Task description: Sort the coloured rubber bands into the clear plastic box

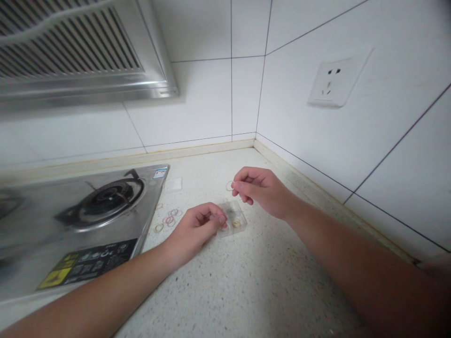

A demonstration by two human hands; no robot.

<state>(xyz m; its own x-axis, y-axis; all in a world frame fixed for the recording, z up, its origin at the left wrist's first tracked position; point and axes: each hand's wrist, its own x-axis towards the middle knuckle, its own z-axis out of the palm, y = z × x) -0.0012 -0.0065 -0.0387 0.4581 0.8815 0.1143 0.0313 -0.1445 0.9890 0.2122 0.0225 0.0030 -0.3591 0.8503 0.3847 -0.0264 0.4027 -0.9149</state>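
A small clear plastic box [242, 217] with compartments sits on the speckled countertop. Yellow bands [236, 223] lie in its near right compartment, and something dark is in a far one. My left hand [200, 225] is closed at the box's left side, thumb and fingertips on its edge; what lies under the fingers is partly hidden. Above and right of the box, my right hand [262, 190] pinches a thin pale green rubber band [228, 186] between thumb and forefinger. Several loose rubber bands [170, 220], red, yellow and greyish, lie left of my left hand.
A clear flat lid [174, 184] lies near the stove's corner. The steel gas stove [148, 206] with its burner [109, 199] takes up the left side, under a range hood [151, 70]. Tiled walls meet behind the counter [225, 281], with a socket [331, 83] on the right.
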